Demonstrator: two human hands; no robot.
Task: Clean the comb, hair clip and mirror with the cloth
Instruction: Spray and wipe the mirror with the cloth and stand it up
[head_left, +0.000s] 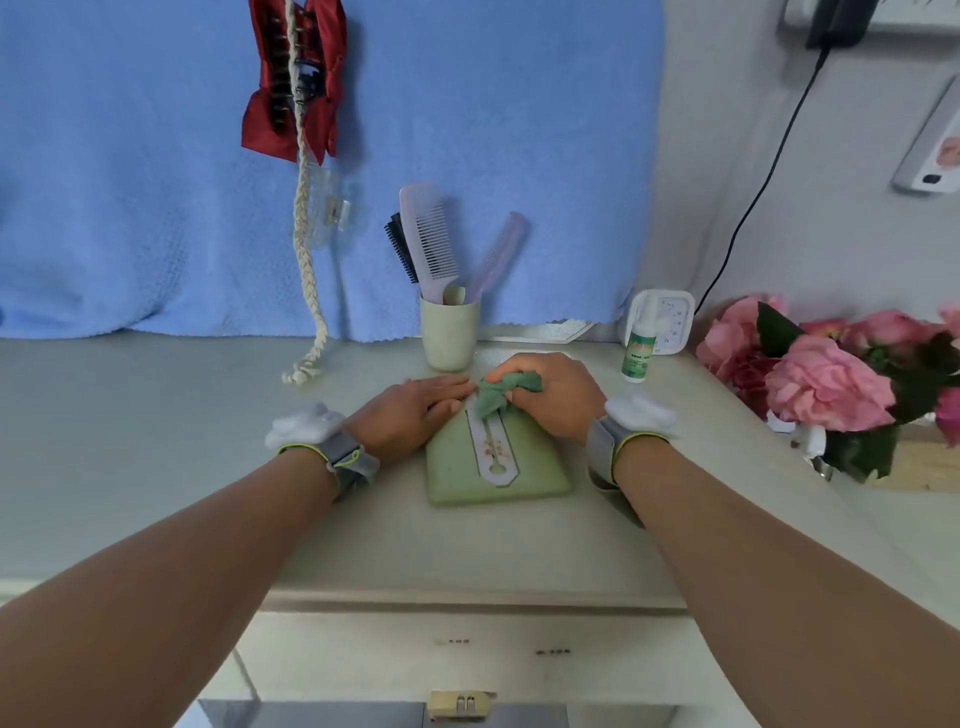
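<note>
While our left hand (415, 410) lay flat, fingers straight, on the upper left corner of the mirror (493, 467), our right hand (550, 400) curled around the bunched cloth (498, 395) and pressed it to the top end of the white strip that ran down the mirror's green back. The mirror lay on the counter (156, 441) at the centre of the frame, closed or face down; we could not tell which. Just above it stood a cup (449, 332) holding a comb (428, 239), a second comb (501, 249) and a dark brush (400, 244). The red hair clip (293, 78) hung on a braided cord (306, 249) at the upper left, against a blue towel (130, 182), with a clear clip (332, 208) lower on the same cord. Right of the cup stood a bottle (638, 348), just in front of a small white clock (670, 319), and pink flowers (826, 384) filled the right edge. Grey bands (345, 457) with white pads wrapped both our wrists.
</note>
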